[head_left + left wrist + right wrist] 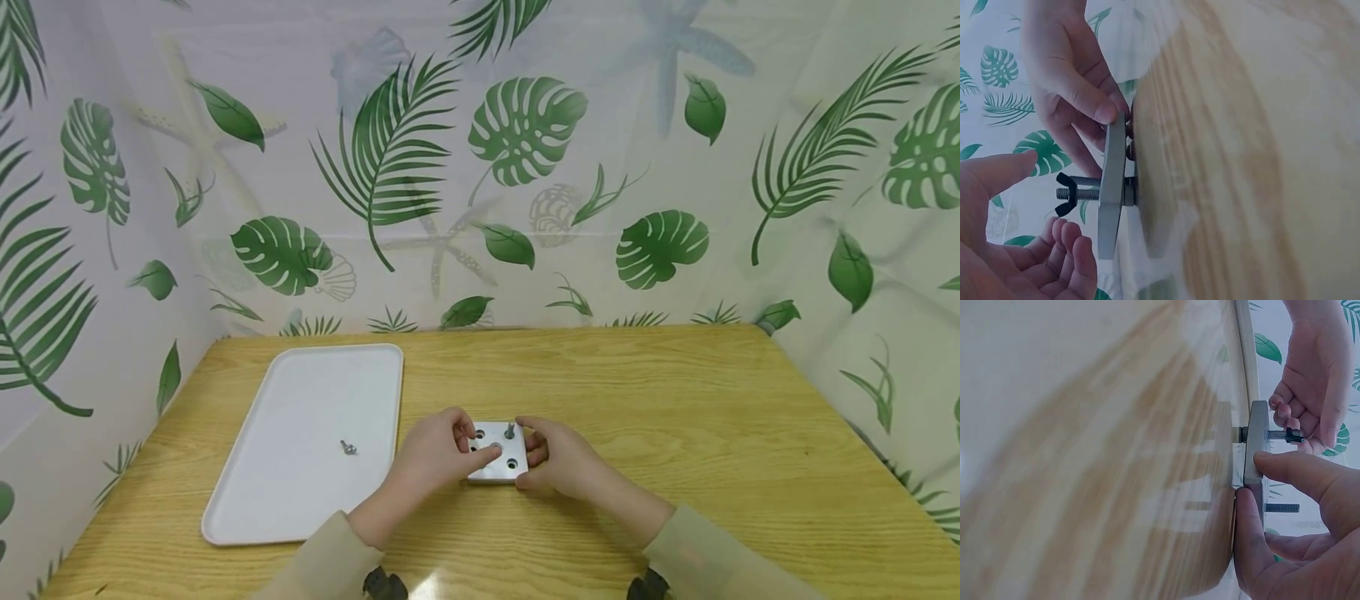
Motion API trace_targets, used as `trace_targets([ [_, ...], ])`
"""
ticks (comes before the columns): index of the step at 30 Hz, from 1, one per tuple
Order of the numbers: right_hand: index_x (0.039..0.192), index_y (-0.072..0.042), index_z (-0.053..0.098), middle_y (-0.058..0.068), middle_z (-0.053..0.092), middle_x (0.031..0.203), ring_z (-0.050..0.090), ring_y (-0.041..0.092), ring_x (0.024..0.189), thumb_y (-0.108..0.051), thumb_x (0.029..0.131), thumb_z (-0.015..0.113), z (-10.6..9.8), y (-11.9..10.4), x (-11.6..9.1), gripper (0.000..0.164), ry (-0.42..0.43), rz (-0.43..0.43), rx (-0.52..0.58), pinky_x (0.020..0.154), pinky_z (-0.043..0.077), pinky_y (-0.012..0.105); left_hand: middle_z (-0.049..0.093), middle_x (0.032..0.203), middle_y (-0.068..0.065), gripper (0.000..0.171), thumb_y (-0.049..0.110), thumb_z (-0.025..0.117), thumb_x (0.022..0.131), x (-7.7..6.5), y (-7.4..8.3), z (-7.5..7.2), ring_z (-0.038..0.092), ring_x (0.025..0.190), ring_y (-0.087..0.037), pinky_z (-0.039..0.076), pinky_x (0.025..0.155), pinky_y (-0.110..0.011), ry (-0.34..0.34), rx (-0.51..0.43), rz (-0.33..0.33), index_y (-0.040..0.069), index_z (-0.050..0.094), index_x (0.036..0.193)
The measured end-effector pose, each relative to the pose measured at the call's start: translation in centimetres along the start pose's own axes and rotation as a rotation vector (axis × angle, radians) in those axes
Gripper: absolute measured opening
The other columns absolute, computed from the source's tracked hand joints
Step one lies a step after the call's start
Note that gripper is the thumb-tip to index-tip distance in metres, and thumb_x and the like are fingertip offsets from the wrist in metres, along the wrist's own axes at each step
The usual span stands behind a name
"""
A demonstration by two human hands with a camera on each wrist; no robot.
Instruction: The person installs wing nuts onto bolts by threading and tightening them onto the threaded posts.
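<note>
A square silver metal plate (501, 473) with several holes lies raised just above the table, with bolt heads beneath it. One bare threaded bolt (1282, 508) stands up through it, and a second bolt carries a black wing nut (1067, 195) on its shaft. My right hand (564, 458) grips the plate's right edge, thumb on top and fingertip low at its side in the right wrist view. Around the wing nut my left hand (438, 450) hovers, thumb and loosely bent fingers apart on either side of it. In the head view the left thumb overlaps the plate.
A white tray (315, 400) stands to the left on the wooden table (637, 383). On it lies a small metal bolt (348, 447). Behind the table and at both sides hangs a leaf-patterned cloth (570, 275).
</note>
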State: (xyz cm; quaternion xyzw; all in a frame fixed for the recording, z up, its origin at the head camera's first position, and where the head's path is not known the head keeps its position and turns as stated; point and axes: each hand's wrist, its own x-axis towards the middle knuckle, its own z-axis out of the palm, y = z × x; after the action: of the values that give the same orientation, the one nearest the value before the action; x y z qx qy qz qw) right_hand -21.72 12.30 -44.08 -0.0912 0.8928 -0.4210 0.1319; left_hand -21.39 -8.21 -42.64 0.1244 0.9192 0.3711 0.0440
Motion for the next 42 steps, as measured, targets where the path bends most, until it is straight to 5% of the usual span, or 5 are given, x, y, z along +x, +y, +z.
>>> trace_targets([
  [13, 0.138, -0.002, 0.045, 0.007, 0.061, 0.101, 0.059, 0.014, 0.083, -0.004, 0.064, 0.085, 0.0, 0.1, 0.1, 0.084, 0.002, -0.015, -0.003, 0.071, 0.050, 0.027, 0.056, 0.070, 0.002, 0.028, 0.030, 0.079, 0.075, 0.6, -0.6, 0.8, 0.049, 0.060, -0.011, 0.040, 0.052, -0.024, -0.034, -0.166, -0.046, 0.010, 0.060, 0.083],
  [26, 0.136, 0.000, 0.045, 0.008, 0.061, 0.100, 0.061, 0.015, 0.084, -0.003, 0.064, 0.085, -0.3, -0.6, -0.2, 0.082, 0.000, 0.002, 0.005, 0.072, 0.051, 0.028, 0.062, 0.078, -0.002, 0.020, 0.012, 0.077, 0.076, 0.4, -1.2, 0.3, 0.057, 0.066, -0.009, 0.047, 0.058, -0.021, -0.088, -0.312, 0.010, 0.006, 0.066, 0.092],
  [42, 0.137, -0.002, 0.045, 0.007, 0.060, 0.101, 0.060, 0.015, 0.084, -0.004, 0.064, 0.085, -0.3, -0.8, -0.4, 0.083, 0.000, 0.015, -0.001, 0.072, 0.050, 0.028, 0.072, 0.088, 0.002, 0.006, 0.012, 0.070, 0.085, 0.8, -1.8, -0.3, 0.063, 0.078, -0.006, 0.051, 0.072, -0.024, -0.129, -0.270, 0.031, 0.015, 0.075, 0.086],
])
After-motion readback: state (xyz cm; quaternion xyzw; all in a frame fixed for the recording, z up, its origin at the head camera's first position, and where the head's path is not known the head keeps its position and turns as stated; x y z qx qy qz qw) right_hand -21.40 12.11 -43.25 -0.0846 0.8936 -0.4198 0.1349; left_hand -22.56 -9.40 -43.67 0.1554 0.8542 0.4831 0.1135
